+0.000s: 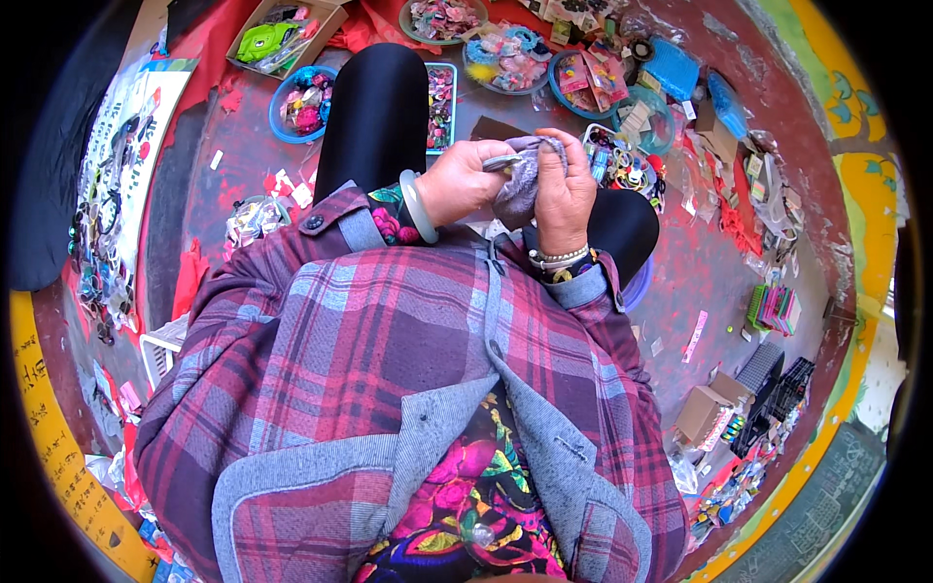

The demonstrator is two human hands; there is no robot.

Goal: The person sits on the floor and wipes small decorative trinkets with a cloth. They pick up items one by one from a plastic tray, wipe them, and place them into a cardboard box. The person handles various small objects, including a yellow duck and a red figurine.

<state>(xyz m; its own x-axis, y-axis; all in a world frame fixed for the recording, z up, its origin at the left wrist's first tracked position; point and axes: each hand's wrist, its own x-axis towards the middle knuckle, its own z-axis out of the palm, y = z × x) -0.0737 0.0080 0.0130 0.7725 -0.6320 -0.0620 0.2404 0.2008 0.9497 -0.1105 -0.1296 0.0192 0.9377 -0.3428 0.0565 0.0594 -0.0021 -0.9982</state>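
My left hand (461, 185) and my right hand (566, 199) meet above my lap, between my knees. Between them is a bunched piece of grey-purple knitted cloth (522, 188); its exact kind I cannot make out. The right thumb presses on the cloth, with the fingers closed behind it. My left fingers pinch a narrow greyish edge beside it, which looks like part of the same cloth. A pale bangle (418, 207) circles my left wrist, and a beaded bracelet (561, 258) is on my right.
Round baskets of small accessories surround my knees, among them a blue basket (282, 115) and a light-blue tray (442, 83). A cardboard box (264, 68) stands far left. A white sheet with accessories (146, 126) lies left. Small boxes (702, 416) and black baskets (777, 403) sit right.
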